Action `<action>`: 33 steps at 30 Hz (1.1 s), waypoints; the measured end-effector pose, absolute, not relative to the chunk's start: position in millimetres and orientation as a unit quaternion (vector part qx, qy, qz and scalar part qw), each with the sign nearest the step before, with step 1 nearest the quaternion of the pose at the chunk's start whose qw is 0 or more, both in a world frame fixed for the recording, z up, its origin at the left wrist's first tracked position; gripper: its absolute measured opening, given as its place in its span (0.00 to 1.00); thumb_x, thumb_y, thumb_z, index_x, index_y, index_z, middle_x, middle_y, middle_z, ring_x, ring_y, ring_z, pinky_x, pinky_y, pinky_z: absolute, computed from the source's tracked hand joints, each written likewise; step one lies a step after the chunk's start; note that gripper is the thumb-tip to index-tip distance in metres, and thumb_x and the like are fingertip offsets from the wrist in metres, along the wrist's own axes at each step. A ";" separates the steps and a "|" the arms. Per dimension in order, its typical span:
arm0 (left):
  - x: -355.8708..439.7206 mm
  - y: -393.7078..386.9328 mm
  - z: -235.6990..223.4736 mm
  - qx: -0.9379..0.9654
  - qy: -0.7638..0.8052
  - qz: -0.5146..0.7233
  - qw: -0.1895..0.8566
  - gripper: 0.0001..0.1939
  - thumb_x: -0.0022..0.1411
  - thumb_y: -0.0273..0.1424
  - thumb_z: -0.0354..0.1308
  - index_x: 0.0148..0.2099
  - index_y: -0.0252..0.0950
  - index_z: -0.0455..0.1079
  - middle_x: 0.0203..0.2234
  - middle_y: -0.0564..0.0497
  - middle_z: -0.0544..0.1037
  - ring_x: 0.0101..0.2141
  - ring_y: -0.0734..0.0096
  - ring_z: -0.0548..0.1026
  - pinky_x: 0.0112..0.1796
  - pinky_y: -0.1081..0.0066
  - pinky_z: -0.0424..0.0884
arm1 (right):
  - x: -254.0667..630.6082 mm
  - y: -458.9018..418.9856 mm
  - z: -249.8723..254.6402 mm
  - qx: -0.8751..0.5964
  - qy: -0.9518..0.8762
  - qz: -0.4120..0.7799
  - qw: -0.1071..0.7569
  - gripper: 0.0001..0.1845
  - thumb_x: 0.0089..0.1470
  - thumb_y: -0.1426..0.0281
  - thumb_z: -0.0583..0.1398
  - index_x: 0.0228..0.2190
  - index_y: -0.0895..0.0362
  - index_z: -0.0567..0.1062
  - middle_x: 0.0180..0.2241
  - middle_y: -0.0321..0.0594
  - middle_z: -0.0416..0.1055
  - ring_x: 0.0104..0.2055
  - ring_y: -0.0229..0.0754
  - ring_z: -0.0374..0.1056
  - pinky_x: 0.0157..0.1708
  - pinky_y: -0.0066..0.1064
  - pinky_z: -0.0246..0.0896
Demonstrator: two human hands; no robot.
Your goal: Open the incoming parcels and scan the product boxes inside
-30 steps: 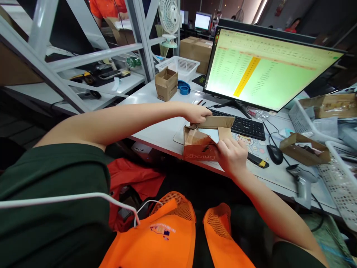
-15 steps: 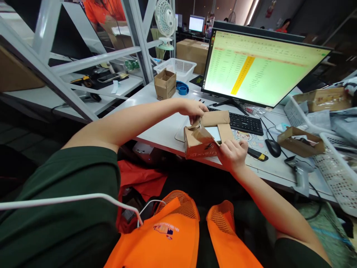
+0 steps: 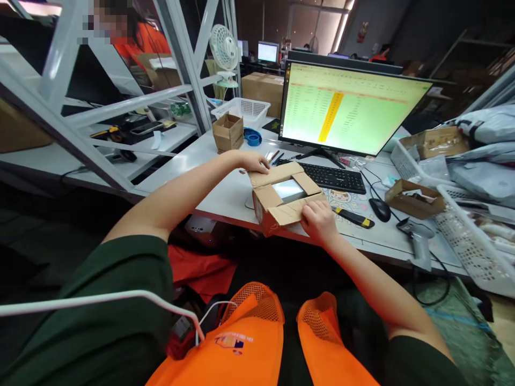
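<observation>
A small brown cardboard box (image 3: 270,205) stands at the front edge of the white desk (image 3: 225,193), its four flaps spread outward. Inside lies a pale, shiny flat item (image 3: 288,189). My left hand (image 3: 252,161) rests on the far-left flap, fingers curled over its edge. My right hand (image 3: 318,220) presses on the near-right flap, fingers bent down onto the cardboard.
Behind the box are a black keyboard (image 3: 333,178), a lit monitor (image 3: 346,109), a mouse (image 3: 380,209), a black-and-yellow cutter (image 3: 354,217) and a grey barcode scanner (image 3: 418,241). White baskets (image 3: 470,241) fill the right. A small open carton (image 3: 228,132) and blue tape (image 3: 253,138) sit far left. A person in orange sits beyond the metal rack (image 3: 132,102).
The box's flaps have gone from partly folded up to spread flat outward, showing the item inside. Both hands shifted onto the opened flaps. My head tilted up a little.
</observation>
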State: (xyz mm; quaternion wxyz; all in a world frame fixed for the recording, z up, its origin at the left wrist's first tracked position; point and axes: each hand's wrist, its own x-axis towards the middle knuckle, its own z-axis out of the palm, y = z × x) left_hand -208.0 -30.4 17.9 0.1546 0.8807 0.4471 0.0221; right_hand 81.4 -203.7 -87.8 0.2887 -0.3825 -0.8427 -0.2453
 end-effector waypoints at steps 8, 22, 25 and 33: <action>-180.5 -149.2 -6.2 0.965 0.223 0.140 0.007 0.20 0.76 0.43 0.48 0.49 0.36 0.77 0.50 0.41 0.80 0.54 0.56 0.75 0.57 0.58 0.67 | 80.1 -185.7 6.4 -0.488 -0.861 0.044 0.136 0.09 0.65 0.64 0.56 0.34 0.55 0.71 0.35 0.43 0.75 0.36 0.46 0.68 0.35 0.35 0.53; -241.4 -199.2 -24.8 0.872 0.395 0.280 0.075 0.14 0.69 0.39 0.52 0.37 0.39 0.76 0.41 0.45 0.82 0.45 0.58 0.79 0.50 0.59 0.72 | 166.0 -151.6 -63.9 -0.521 -0.603 0.447 0.406 0.19 0.46 0.53 0.55 0.35 0.52 0.74 0.35 0.42 0.76 0.41 0.53 0.73 0.40 0.41 0.70; -213.8 -180.6 31.8 0.906 0.414 0.050 0.071 0.17 0.65 0.39 0.57 0.52 0.40 0.79 0.45 0.45 0.83 0.45 0.54 0.80 0.45 0.62 0.72 | 158.5 -164.9 -100.7 -0.444 -0.474 0.582 0.490 0.25 0.42 0.52 0.60 0.40 0.52 0.76 0.41 0.42 0.79 0.50 0.57 0.75 0.50 0.46 0.73; -142.3 -135.5 34.6 0.897 0.400 -0.189 0.020 0.46 0.57 0.33 0.66 0.77 0.43 0.58 0.59 0.34 0.73 0.55 0.41 0.74 0.52 0.56 0.71 | 120.0 -174.5 -159.3 -0.379 -0.508 0.551 0.543 0.58 0.37 0.37 0.71 0.64 0.49 0.66 0.63 0.47 0.69 0.70 0.57 0.61 0.70 0.50 0.57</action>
